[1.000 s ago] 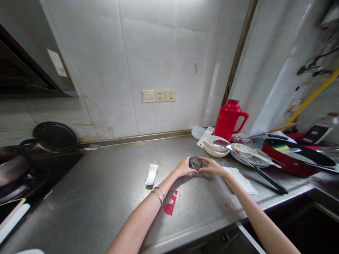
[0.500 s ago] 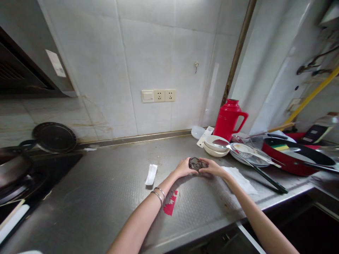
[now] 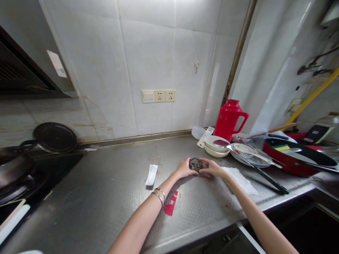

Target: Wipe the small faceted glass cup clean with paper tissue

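Note:
A small dark, see-through, glass-like object (image 3: 195,164) is held between my two hands over the steel counter (image 3: 111,183). Its exact kind is hard to make out. Round its left side curl the fingers of my left hand (image 3: 184,168), with two silver bangles (image 3: 159,195) on that wrist. My right hand (image 3: 212,167) grips the right side, thumb and fingers closed on it. A white paper strip (image 3: 152,175) lies left of my hands. Beneath my left forearm's edge is a torn red piece (image 3: 171,204) on the counter.
Bowls (image 3: 216,145), plates and a black-handled spatula (image 3: 267,178) crowd the right, beside a red thermos flask (image 3: 230,120) and a red frying pan (image 3: 284,158). White paper (image 3: 241,180) lies near my right wrist. A stove with a pot (image 3: 13,165) stands at the left.

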The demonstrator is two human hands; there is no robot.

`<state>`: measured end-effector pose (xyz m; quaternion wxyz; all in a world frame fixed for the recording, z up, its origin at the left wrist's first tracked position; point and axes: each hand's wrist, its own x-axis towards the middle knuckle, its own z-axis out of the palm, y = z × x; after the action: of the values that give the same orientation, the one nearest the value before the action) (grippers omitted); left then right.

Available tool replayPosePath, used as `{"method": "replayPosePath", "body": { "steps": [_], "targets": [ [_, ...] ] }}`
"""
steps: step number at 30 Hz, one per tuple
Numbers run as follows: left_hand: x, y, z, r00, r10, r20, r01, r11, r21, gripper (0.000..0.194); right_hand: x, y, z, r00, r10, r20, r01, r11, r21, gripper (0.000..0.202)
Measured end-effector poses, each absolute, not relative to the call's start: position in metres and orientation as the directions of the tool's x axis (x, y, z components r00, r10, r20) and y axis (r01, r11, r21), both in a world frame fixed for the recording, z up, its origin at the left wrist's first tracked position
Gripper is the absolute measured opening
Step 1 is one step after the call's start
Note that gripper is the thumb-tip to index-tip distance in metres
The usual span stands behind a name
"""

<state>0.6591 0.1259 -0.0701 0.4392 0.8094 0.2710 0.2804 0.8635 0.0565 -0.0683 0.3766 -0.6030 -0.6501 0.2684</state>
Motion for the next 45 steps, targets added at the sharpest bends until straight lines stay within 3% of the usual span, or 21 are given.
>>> {"method": "replayPosePath", "body": {
  "steps": [6,10,13,16,20,25,35,45],
  "targets": [
    [0.661,0.126,-0.073,0.690,0.673,0.265,0.241,-0.559,0.793,0.077,0.864,0.058,-0.070,-0.001,0.988,0.152,0.575,0.125,-0.808,0.081],
    [0.661,0.125,-0.071,0.682,0.690,0.242,0.308,-0.572,0.760,0.099,0.860,0.058,-0.058,0.042,0.989,0.141,0.546,0.096,-0.833,0.086],
    [0.657,0.125,-0.067,0.697,0.673,0.245,0.289,-0.577,0.764,0.111,0.849,0.057,-0.037,0.078,0.970,0.231,0.516,0.159,-0.841,0.078],
    [0.645,0.126,-0.062,0.679,0.688,0.257,0.268,-0.558,0.786,0.099,0.828,0.057,-0.015,0.100,0.917,0.386,0.488,0.293,-0.822,0.072],
    [0.611,0.134,-0.051,0.606,0.747,0.274,0.306,-0.536,0.787,0.085,0.788,0.064,-0.001,0.039,0.880,0.473,0.460,0.404,-0.790,0.066],
    [0.541,0.149,-0.036,0.429,0.855,0.293,0.441,-0.481,0.757,0.080,0.734,0.083,-0.014,-0.018,0.895,0.446,0.498,0.395,-0.772,0.059],
    [0.347,0.158,-0.044,0.031,0.974,0.223,0.694,-0.181,0.697,0.070,0.655,0.108,-0.066,-0.150,0.942,0.300,0.710,0.314,-0.630,0.052],
    [0.257,0.134,-0.071,-0.010,0.988,0.155,0.866,-0.068,0.495,0.048,0.626,0.108,-0.104,-0.237,0.914,0.330,0.826,0.368,-0.427,0.050]
  ]
}}
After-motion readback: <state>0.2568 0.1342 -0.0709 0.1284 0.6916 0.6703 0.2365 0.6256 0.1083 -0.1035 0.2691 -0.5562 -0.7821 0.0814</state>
